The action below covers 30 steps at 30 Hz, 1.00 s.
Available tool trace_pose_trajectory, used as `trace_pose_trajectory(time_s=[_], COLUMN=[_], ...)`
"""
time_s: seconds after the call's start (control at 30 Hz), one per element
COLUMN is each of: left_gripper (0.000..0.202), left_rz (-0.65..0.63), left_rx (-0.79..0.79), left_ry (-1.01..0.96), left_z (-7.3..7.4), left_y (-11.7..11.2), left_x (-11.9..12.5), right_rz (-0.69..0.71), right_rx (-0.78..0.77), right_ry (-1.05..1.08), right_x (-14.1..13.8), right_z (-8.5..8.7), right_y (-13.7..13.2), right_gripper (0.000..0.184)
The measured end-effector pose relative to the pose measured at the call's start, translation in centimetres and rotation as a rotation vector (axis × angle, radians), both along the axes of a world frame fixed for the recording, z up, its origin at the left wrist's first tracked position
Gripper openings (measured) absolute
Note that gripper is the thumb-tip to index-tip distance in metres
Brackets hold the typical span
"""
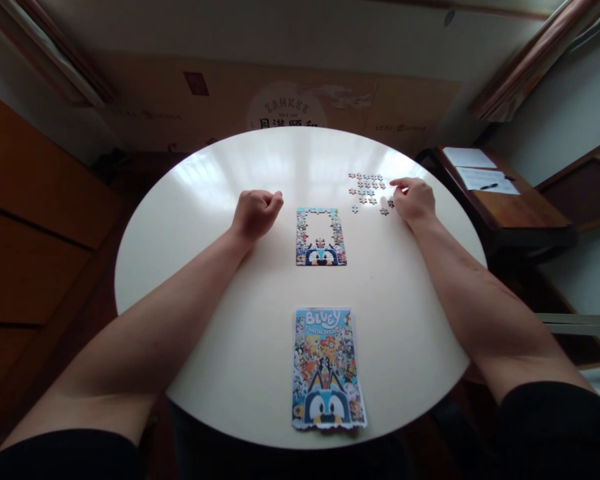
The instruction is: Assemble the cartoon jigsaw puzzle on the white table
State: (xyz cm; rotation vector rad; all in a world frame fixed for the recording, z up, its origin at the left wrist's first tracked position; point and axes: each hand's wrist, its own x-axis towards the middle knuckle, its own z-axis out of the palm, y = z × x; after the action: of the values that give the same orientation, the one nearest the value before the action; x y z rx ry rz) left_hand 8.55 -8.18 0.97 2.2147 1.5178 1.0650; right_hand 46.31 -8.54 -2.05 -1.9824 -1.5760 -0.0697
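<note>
A partly assembled jigsaw puzzle (pixel 321 259) lies flat on the white table, its border and lower part joined around a bare middle. To its left my left hand (pixel 256 213) rests as a closed fist, apart from the puzzle, with nothing showing in it. At the right, my right hand (pixel 416 200) is beside the loose puzzle pieces (pixel 367 185). Its index finger is stretched toward them and apart from the thumb; the other fingers are curled and partly hidden. Nearer to me lies a Bluey picture sheet (pixel 325 373) with a torn lower edge.
The round white table (pixel 220 300) has its near edge just below the picture sheet. At the right a brown wooden side table (pixel 525 207) carries papers (pixel 490 180) and a pen (pixel 489 187). A printed panel (pixel 230 93) stands behind the table.
</note>
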Motion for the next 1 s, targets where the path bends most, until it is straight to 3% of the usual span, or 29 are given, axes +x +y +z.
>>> trace_pose_trajectory(time_s=[0.43, 0.73, 1.0], left_gripper=[0.044, 0.036, 0.033], left_rz=[0.052, 0.116, 0.125], left_rx=[-0.078, -0.062, -0.067], left_ry=[-0.199, -0.192, -0.180], left_z=[-0.6, -0.8, -1.2], left_y=[1.1, 1.6, 1.8], left_x=[-1.4, -2.2, -2.5], right_rz=[0.014, 0.107, 0.130], right_rx=[0.105, 0.222, 0.187], right_ry=[0.215, 0.194, 0.118], right_x=[-0.1, -0.4, -0.1], right_z=[-0.8, -0.8, -0.3], right_y=[0.9, 1.5, 1.5], right_gripper=[0.038, 0.047, 0.055])
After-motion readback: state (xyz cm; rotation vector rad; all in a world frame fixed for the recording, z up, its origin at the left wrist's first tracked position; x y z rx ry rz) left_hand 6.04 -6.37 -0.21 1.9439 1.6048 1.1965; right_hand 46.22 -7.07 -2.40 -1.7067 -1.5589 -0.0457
